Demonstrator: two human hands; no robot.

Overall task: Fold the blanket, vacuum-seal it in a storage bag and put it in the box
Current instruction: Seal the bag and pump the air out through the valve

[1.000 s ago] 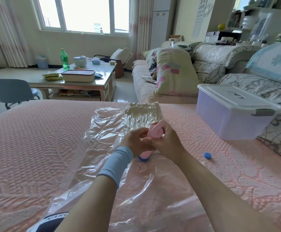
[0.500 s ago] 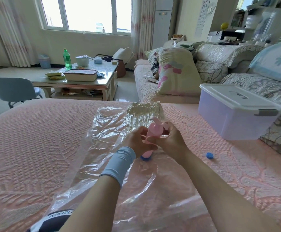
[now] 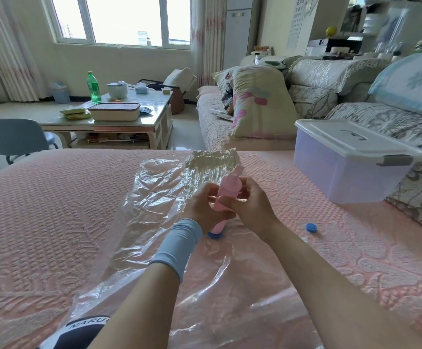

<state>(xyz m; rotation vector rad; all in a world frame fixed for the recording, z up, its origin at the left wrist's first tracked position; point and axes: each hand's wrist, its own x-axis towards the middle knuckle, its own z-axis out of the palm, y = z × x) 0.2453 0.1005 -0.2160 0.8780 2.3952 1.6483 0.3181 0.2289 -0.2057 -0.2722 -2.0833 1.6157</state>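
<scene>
A clear plastic storage bag [image 3: 154, 222] lies flat on the pink bed. At its far end the cream blanket [image 3: 212, 161] sits shrunken and wrinkled inside it. A pink hand pump [image 3: 226, 197] stands upright on the bag's blue valve [image 3: 216, 235]. My left hand [image 3: 202, 207] grips the pump's body from the left. My right hand [image 3: 250, 205] holds the pump's upper part from the right. A loose blue valve cap [image 3: 311, 227] lies on the bed to the right. The translucent storage box [image 3: 350, 159] with a white lid stands shut at the right.
The pink bedspread [image 3: 54, 210] stretches wide to the left of the bag. A sofa with a floral pillow [image 3: 260, 102] stands beyond the bed. A coffee table [image 3: 119, 114] with a green bottle and a blue chair [image 3: 13, 137] are at the far left.
The pump's top has risen between my hands, its handle now drawn further out. Both hands stay on the pump at the valve.
</scene>
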